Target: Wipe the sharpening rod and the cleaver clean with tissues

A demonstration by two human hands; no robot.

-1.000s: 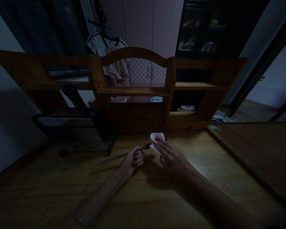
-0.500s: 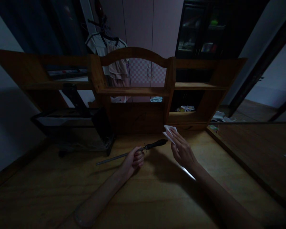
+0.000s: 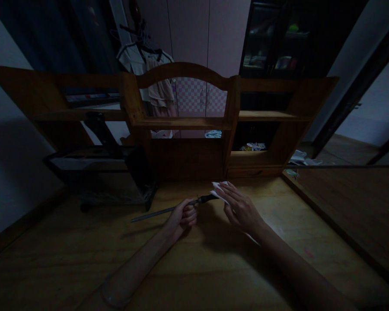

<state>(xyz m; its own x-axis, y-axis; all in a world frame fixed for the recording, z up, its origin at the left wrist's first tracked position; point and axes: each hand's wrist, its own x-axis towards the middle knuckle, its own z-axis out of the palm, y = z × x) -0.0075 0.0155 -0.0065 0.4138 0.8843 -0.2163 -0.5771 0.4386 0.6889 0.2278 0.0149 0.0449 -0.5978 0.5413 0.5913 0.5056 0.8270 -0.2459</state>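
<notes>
My left hand [image 3: 185, 214] is closed around the grey rod of a honing steel [image 3: 155, 213], just below its guard. The rod points left and the black handle points right, above the tabletop. In my right hand [image 3: 243, 211] is a folded white tissue [image 3: 221, 190], held under the fingers. That tissue lies over the end of the black handle and hides its tip. A knife block [image 3: 97, 177] with one black-handled knife [image 3: 103, 134] in it stands to the left of my hands.
A wooden shelf unit [image 3: 184, 124] rises along the back of the wooden table [image 3: 194, 276]. A small drawer [image 3: 253, 172] sits at its lower right. Past a raised edge on the right is another brown surface [image 3: 350, 203]. Clothes [image 3: 160, 93] hang behind the shelf.
My right hand has moved left and slightly down, bringing the tissue from beside the handle onto its end. My left hand keeps its grip on the rod, nearly unmoved.
</notes>
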